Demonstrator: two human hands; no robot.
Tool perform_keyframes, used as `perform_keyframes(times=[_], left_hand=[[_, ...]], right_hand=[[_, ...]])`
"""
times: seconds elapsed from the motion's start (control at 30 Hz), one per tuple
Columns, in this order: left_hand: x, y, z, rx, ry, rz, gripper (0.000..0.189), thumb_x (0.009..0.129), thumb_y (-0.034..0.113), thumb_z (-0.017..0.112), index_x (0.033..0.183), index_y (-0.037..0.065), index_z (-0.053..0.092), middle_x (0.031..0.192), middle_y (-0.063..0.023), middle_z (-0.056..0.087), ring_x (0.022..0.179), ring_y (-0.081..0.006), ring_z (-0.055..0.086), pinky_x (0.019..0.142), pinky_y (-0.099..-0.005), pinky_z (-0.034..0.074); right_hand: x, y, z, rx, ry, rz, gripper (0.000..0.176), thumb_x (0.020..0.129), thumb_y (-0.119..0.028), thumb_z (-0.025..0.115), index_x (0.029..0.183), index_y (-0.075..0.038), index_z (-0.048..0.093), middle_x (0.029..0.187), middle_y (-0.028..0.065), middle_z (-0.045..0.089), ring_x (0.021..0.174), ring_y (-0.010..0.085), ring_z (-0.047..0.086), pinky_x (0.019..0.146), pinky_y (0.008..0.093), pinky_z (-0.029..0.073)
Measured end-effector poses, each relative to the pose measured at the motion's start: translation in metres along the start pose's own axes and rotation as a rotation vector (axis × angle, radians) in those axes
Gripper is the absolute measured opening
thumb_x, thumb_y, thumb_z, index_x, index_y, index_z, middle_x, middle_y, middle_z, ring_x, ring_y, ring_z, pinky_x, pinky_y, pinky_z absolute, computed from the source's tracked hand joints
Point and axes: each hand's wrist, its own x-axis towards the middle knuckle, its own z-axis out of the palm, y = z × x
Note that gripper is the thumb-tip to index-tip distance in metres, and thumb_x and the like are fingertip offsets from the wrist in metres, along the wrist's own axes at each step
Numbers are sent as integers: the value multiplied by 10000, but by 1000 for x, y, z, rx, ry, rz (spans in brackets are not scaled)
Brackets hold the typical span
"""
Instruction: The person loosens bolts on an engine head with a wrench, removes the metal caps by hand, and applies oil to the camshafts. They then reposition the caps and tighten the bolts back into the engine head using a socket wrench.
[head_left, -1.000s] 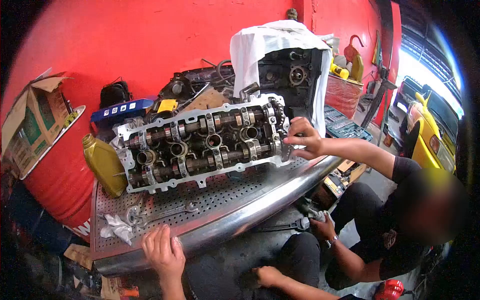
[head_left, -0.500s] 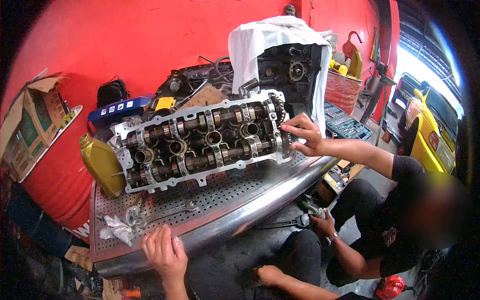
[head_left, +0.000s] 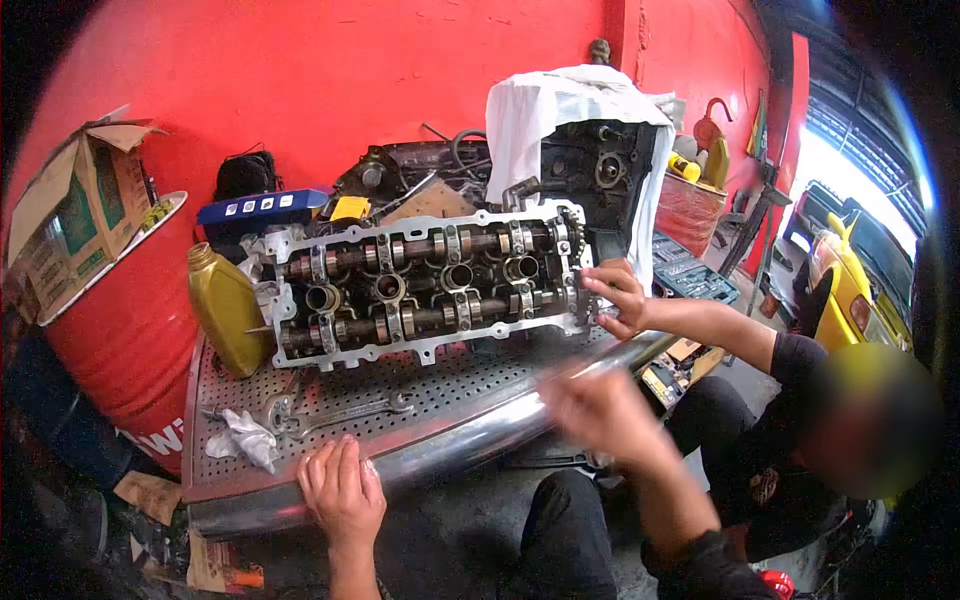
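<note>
A cylinder head (head_left: 470, 325) with two camshafts lies on the perforated metal bench (head_left: 385, 385). My left hand (head_left: 345, 495) rests over the bench's rounded front edge with its fingers laid out, holding nothing. Close to it are a wrench (head_left: 350, 411) and a crumpled white rag (head_left: 245, 440). Above the right part of that edge, my right hand (head_left: 605, 415) is smeared by motion, so its fingers cannot be made out. It is apart from the cylinder head. A co-worker's hand (head_left: 622, 297) touches the timing gear end of the head.
A gold oil bottle (head_left: 228, 310) stands at the bench's left end, beside a red drum (head_left: 120, 340). Behind are an engine block (head_left: 590, 180) under white cloth (head_left: 520, 125) and a blue box (head_left: 260, 205). A socket set (head_left: 690, 275) lies at right. The co-worker (head_left: 790, 440) sits close on the right.
My right hand has risen from near my leg up to the bench's front edge. The view has shifted slightly. My left hand and the co-worker's hand on the cylinder head keep their places.
</note>
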Motion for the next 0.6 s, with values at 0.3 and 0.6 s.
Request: perform_keyframes(times=[0.3,0.6], left_hand=[[2,-1,0,-27,31,-12,337,771,41,667,1103,-9,637,1093,-138,683,1045,-325,619,973,-519,446],[0,-2,-3,-31,-1,-20,326,790,37,640,1112,-20,637,1093,-155,684,1043,-341,624,969,-522,444]], right_hand=[[189,124,-91,-762,-82,400,444,978,-385,544,995,22,720,958,278,695,956,447,673,874,502,525],[155,120,-93,-718,-59,233,391,975,-360,526,960,-4,687,913,278,679,919,464,651,827,530,510]])
